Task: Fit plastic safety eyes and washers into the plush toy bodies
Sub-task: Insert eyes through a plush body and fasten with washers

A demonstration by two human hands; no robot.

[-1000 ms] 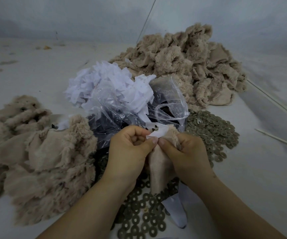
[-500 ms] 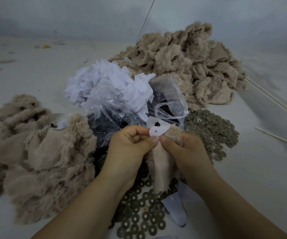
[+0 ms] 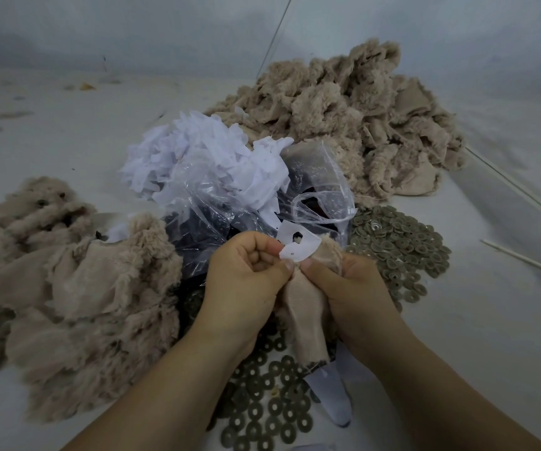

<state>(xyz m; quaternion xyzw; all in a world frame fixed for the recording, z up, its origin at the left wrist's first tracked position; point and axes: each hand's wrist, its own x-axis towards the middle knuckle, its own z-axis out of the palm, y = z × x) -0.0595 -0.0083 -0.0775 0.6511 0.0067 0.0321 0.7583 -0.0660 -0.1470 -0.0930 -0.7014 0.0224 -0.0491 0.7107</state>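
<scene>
A beige plush body (image 3: pixel 305 307), turned inside out, hangs between my hands at the centre. A small white fabric patch (image 3: pixel 297 245) with a dark hole sits on its top. My left hand (image 3: pixel 246 281) pinches the patch and the plush edge with curled fingers. My right hand (image 3: pixel 350 294) grips the plush from the right, thumb pressed beside my left thumb. Flat round olive washers (image 3: pixel 396 252) lie heaped to the right, and more washers (image 3: pixel 269 408) are scattered below my hands. A clear plastic bag (image 3: pixel 230 219) with dark small parts lies just behind my hands.
A heap of beige plush bodies (image 3: pixel 67 288) lies at the left and a larger plush pile (image 3: pixel 353 118) at the back right. White fabric scraps (image 3: pixel 204 154) top the bag. A thin white stick (image 3: pixel 523 260) lies at the right on the white table.
The white patch has risen and turned up toward the camera, now showing one dark hole. Both hands have shifted slightly upward with the plush body.
</scene>
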